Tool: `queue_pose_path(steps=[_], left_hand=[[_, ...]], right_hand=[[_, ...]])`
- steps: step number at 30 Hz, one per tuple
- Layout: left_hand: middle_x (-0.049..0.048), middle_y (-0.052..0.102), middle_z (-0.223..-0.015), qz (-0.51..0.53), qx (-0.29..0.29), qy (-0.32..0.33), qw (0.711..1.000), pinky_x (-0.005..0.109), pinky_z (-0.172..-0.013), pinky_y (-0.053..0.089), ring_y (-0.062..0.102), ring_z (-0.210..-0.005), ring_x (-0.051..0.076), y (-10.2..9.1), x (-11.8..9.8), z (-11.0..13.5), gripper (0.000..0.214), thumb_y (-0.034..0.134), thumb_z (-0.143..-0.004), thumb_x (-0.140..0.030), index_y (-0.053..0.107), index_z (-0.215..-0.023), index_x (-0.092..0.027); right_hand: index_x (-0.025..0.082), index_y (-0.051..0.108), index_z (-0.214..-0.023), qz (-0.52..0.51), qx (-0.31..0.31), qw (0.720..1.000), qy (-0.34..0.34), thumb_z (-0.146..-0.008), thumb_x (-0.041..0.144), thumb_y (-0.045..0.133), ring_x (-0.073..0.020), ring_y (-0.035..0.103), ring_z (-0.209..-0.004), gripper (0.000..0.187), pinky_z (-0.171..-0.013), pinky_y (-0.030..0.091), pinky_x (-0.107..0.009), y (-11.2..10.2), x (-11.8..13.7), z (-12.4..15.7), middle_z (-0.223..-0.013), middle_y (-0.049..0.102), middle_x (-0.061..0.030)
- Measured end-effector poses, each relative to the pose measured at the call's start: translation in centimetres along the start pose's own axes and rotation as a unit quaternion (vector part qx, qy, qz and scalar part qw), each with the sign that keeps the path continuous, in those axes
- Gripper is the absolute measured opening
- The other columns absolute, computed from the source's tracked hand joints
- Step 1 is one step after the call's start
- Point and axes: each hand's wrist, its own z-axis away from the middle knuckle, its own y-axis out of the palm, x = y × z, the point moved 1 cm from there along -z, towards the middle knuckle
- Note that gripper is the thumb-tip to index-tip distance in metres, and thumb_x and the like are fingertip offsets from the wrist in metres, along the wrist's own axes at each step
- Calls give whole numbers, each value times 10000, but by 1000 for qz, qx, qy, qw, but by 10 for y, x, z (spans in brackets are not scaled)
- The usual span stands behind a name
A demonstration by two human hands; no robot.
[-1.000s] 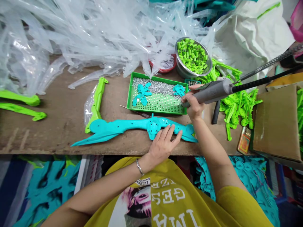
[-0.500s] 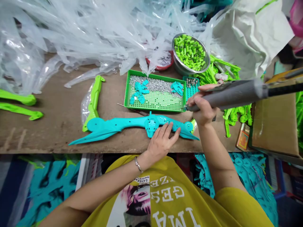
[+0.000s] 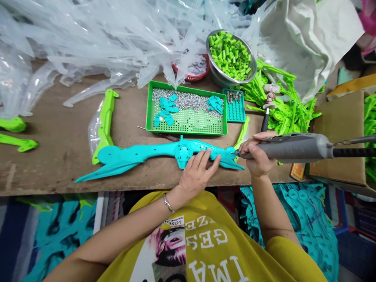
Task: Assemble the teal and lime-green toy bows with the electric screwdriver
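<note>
A long turquoise plastic bow-shaped part (image 3: 141, 153) lies along the near edge of the wooden bench (image 3: 58, 137). My left hand (image 3: 195, 174) rests flat on it just right of its round middle hub, fingers spread. My right hand (image 3: 257, 154) is closed round a grey electric screwdriver (image 3: 290, 147), and its tip points left at the part's right end. Behind the part stands a green perforated tray (image 3: 188, 123) that holds silver screws and small turquoise pieces.
A steel bowl (image 3: 230, 56) of green tubes stands behind the tray, beside a small teal tray (image 3: 235, 107) and a red basket (image 3: 190, 72). Clear plastic bags (image 3: 102, 39) cover the back. Green parts (image 3: 283, 111) pile at right, near a cardboard box (image 3: 337, 156). A green limb (image 3: 104, 123) lies at left.
My right hand has brought the screwdriver down from the green tray's right edge to the right end of the turquoise part. My left hand stays pressed on the part.
</note>
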Motion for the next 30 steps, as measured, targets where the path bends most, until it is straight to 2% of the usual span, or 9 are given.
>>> queue_pose_path(steps=[7, 11, 14, 16, 19, 21, 24, 27, 30], left_hand=[[181, 587, -1504, -10, 13, 6, 1000, 439, -1070, 478, 580, -1369, 315, -2, 0, 0, 573, 574, -976, -173, 507, -1537, -268], [181, 603, -1488, -28, 8, 12, 1000, 439, -1053, 501, 595, -1357, 312, -2, -1, -1, 564, 584, -966, -164, 527, -1519, -261], [192, 594, -1495, -25, 9, 11, 1000, 442, -1062, 505, 602, -1356, 310, -1, -3, -1, 569, 587, -966, -175, 519, -1525, -256], [195, 589, -1499, -27, 15, 10, 999, 441, -1054, 514, 605, -1355, 314, -2, -4, -2, 557, 581, -965, -165, 532, -1514, -248], [206, 587, -1496, -19, 21, 10, 1000, 440, -1043, 523, 599, -1362, 323, -8, -5, -4, 535, 561, -967, -145, 546, -1497, -219], [210, 589, -1492, 4, 13, 20, 1000, 436, -1068, 507, 582, -1381, 320, -17, -2, -5, 541, 555, -965, -133, 536, -1502, -201], [199, 600, -1480, 30, -20, 16, 999, 453, -1149, 437, 545, -1410, 318, -35, 11, -2, 541, 594, -963, -168, 525, -1499, -165], [217, 619, -1445, 15, -48, -51, 997, 501, -1199, 362, 531, -1401, 348, -50, 33, 7, 587, 662, -958, -298, 512, -1487, -92], [241, 612, -1442, -6, -50, -98, 994, 541, -1216, 308, 514, -1402, 380, -57, 52, 20, 692, 678, -950, -432, 483, -1503, -65]], right_hand=[[298, 595, -899, -17, 120, 993, -9, -812, 320, 779, -163, 589, -505, 205, -512, 508, -334, -9, -13, 0, -629, 610, 74], [263, 613, -879, -1, 196, 980, 32, -794, 299, 783, -157, 595, -500, 194, -477, 485, -312, -12, -15, -15, -619, 613, 62], [245, 659, -956, -11, 265, 963, 54, -780, 326, 802, -167, 586, -479, 241, -460, 470, -316, -2, -8, -28, -587, 619, 53], [257, 669, -983, -43, 234, 971, 23, -771, 370, 815, -167, 557, -447, 281, -460, 472, -332, 13, -3, -37, -569, 615, 56], [291, 639, -959, -84, 104, 990, -48, -760, 457, 812, -164, 538, -445, 312, -492, 492, -346, 44, -4, -45, -564, 588, 71], [296, 617, -957, -96, 52, 992, -63, -767, 466, 798, -159, 549, -466, 313, -525, 508, -340, 63, -12, -49, -573, 572, 80], [282, 606, -971, -100, 36, 993, -48, -784, 447, 778, -152, 574, -498, 303, -568, 518, -326, 81, -31, -53, -580, 566, 79], [274, 600, -972, -76, 41, 996, -32, -776, 473, 776, -154, 577, -508, 329, -579, 517, -326, 88, -45, -56, -576, 556, 78], [275, 598, -945, -64, 44, 997, -27, -773, 480, 768, -153, 557, -493, 317, -570, 509, -331, 90, -51, -58, -573, 556, 78]])
